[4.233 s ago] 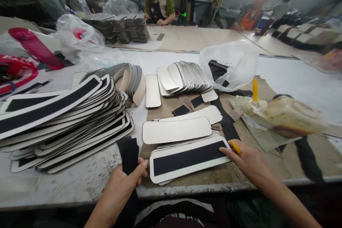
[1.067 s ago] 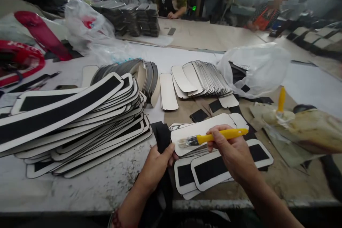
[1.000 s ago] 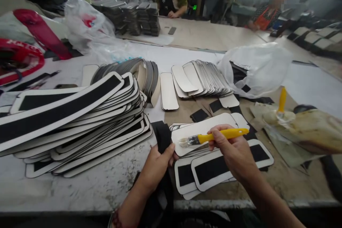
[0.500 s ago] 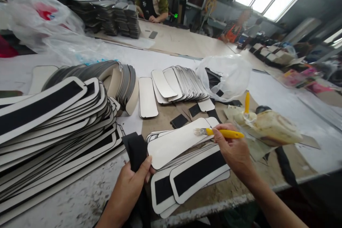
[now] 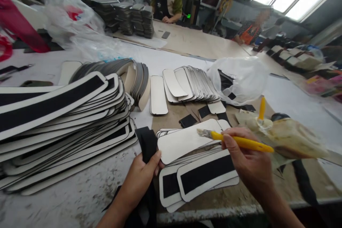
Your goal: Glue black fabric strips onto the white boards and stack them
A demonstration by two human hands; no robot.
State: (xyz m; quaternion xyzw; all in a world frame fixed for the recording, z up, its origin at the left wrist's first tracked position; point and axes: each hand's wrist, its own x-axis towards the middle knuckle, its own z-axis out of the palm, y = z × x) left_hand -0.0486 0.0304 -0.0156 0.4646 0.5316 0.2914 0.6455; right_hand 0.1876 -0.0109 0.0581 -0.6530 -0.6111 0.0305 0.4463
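My left hand (image 5: pixel 143 176) is closed round a black strip (image 5: pixel 148 144), its thumb at the left end of a plain white panel (image 5: pixel 187 140). My right hand (image 5: pixel 247 160) grips a brush (image 5: pixel 240 140) with a yellow handle, its bristles over the middle of that panel. Below the panel lie white panels with black centres (image 5: pixel 207 174), overlapping one another. Small black pieces (image 5: pixel 188 121) lie just behind the white panel.
A tall stack of black-centred panels (image 5: pixel 61 114) fills the left. Behind are plain white pieces (image 5: pixel 159 96) and a plastic bag (image 5: pixel 240 78). At right, a glue-smeared bag (image 5: pixel 294 135) holds another yellow-handled brush (image 5: pixel 262 108). Two people (image 5: pixel 167 0) are across the table.
The view has shifted, so most things appear further right. The brush in my right hand now lies at a different angle, with its handle end further right. My left hand still holds the black strip.
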